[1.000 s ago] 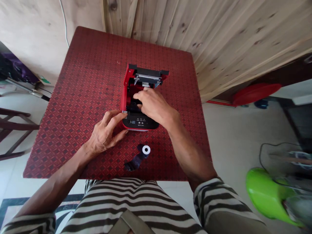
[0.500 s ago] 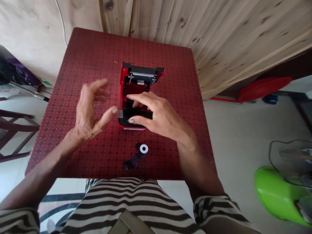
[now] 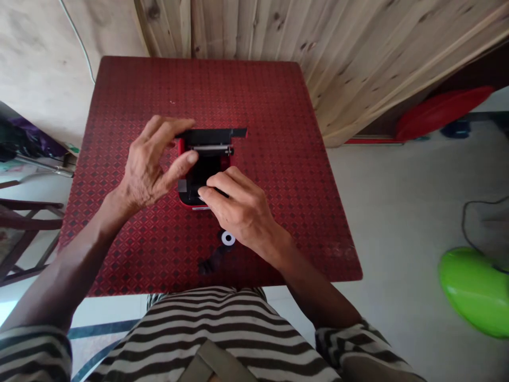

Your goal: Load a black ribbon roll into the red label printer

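A small red and black printer [image 3: 204, 170] stands on the table with its lid [image 3: 210, 135] raised and a metal-coloured roller bar under it. My left hand [image 3: 149, 164] is at the lid's left end, fingers over its edge and thumb in front of it. My right hand [image 3: 242, 204] has its thumb and fingers closed at the printer's front opening; what lies between the fingertips is hidden. Near me on the tabletop, a roll of black film [image 3: 228, 238] shows its white core end, with a loose dark strip trailing left.
The red patterned table [image 3: 278, 159] meets a wooden plank wall [image 3: 254, 32] at the back. A dark wooden chair [image 3: 29, 228] stands to the left. On the right floor are a green plastic object [image 3: 473, 292] and a red round object [image 3: 441, 114].
My left hand has moved in to the printer's lid, which has tipped forward. My right hand has drawn back from inside the printer to its front edge, fingers now pinched. The view has shifted.
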`<move>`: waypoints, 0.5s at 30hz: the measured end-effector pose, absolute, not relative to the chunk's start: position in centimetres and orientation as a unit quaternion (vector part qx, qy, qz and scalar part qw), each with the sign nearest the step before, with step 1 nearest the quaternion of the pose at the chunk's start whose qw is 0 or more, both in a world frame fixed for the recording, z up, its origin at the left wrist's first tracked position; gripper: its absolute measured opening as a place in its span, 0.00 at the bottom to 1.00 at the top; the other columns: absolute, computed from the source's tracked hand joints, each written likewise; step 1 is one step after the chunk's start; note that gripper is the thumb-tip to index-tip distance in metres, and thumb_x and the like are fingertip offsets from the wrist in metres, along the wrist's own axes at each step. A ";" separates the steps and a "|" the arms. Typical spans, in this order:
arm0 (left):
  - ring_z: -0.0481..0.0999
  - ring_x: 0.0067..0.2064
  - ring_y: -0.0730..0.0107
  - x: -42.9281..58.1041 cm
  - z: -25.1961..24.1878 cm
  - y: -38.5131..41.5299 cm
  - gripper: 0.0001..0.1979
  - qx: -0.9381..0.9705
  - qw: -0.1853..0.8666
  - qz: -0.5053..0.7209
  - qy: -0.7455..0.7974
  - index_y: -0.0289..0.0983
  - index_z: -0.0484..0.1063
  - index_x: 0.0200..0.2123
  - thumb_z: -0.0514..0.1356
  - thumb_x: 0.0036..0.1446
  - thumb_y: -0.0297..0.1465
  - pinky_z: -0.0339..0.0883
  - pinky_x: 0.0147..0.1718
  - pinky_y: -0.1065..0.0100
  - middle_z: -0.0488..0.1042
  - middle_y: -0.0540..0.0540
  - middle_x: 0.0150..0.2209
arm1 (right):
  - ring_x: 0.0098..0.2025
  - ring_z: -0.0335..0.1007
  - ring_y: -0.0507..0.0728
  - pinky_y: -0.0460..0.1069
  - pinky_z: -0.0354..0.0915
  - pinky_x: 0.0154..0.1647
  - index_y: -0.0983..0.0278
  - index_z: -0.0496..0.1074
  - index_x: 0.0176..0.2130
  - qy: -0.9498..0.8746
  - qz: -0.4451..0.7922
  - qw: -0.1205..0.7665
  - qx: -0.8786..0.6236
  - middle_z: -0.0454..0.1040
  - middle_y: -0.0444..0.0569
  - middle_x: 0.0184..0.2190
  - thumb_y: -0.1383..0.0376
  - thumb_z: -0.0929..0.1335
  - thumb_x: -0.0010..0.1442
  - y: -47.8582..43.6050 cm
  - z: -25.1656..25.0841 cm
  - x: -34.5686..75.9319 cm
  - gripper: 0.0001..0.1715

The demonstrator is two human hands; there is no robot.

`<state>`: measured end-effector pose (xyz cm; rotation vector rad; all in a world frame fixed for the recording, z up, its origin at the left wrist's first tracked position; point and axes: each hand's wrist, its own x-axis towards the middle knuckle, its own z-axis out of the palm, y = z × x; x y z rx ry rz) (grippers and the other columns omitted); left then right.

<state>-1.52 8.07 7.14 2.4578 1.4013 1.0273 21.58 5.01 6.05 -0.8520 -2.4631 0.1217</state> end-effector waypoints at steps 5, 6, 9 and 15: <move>0.74 0.62 0.54 -1.9 5.1 5.3 0.25 0.845 0.052 0.321 0.424 0.43 0.67 0.69 0.54 0.74 0.44 0.73 0.62 0.50 0.73 0.39 0.60 | 0.42 0.69 0.58 0.54 0.70 0.44 0.61 0.81 0.43 -0.903 0.030 0.280 -0.326 0.79 0.50 0.39 0.72 0.62 0.75 4.7 5.5 22.0 0.19; 0.74 0.62 0.53 -1.9 4.7 5.0 0.26 0.850 0.049 0.320 0.416 0.42 0.67 0.69 0.53 0.74 0.45 0.73 0.61 0.49 0.72 0.38 0.60 | 0.42 0.69 0.58 0.54 0.70 0.45 0.61 0.81 0.42 -0.901 0.030 0.280 -0.329 0.79 0.50 0.39 0.72 0.62 0.75 4.6 5.5 22.1 0.19; 0.73 0.61 0.49 -2.2 3.6 4.7 0.32 0.862 0.033 0.309 0.400 0.40 0.67 0.69 0.53 0.73 0.52 0.74 0.58 0.47 0.71 0.35 0.59 | 0.44 0.70 0.59 0.54 0.71 0.47 0.60 0.81 0.42 -0.898 0.037 0.279 -0.337 0.78 0.51 0.39 0.71 0.63 0.75 4.6 5.5 22.2 0.18; 0.74 0.60 0.47 -2.2 3.1 4.6 0.39 0.867 0.013 0.290 0.405 0.41 0.69 0.68 0.58 0.65 0.61 0.74 0.58 0.44 0.72 0.34 0.59 | 0.44 0.70 0.59 0.54 0.73 0.48 0.63 0.80 0.42 -0.902 0.037 0.280 -0.326 0.80 0.53 0.40 0.71 0.62 0.76 4.7 5.6 22.1 0.18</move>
